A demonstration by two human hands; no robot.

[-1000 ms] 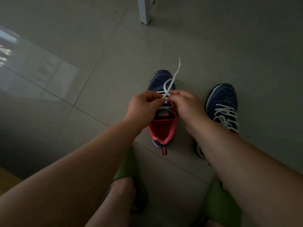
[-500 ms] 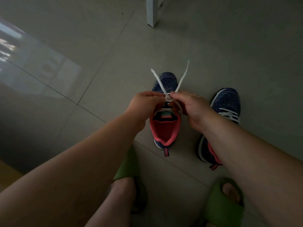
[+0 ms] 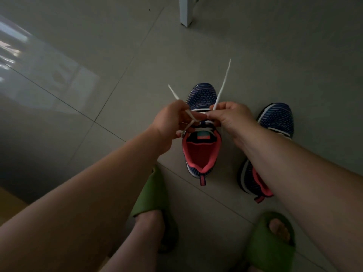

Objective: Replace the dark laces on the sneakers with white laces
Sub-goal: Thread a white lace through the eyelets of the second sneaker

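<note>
We are tying off the white lace [image 3: 223,83] on the left sneaker [image 3: 202,134], which sits on the tiled floor [image 3: 117,65] just ahead of our green slippers [image 3: 149,195]. Our left hand [image 3: 169,124] and right hand [image 3: 229,118] are close together over the shoe's tongue, each pinching one strand of the lace, fingertips almost touching. Compared with a second ago, when only one lace end stood up between our hands, both ends now fan out in a V beyond the toe and the strands cross between our fingers, so we judge the first knot is being drawn snug. The right sneaker [image 3: 275,122] stands just beside it, partly hidden under our right forearm; earlier it showed white lacing, and only a sliver of that is visible now. No dark laces are in view. We take it the swap is nearly finished, with the bow left to form.
</note>
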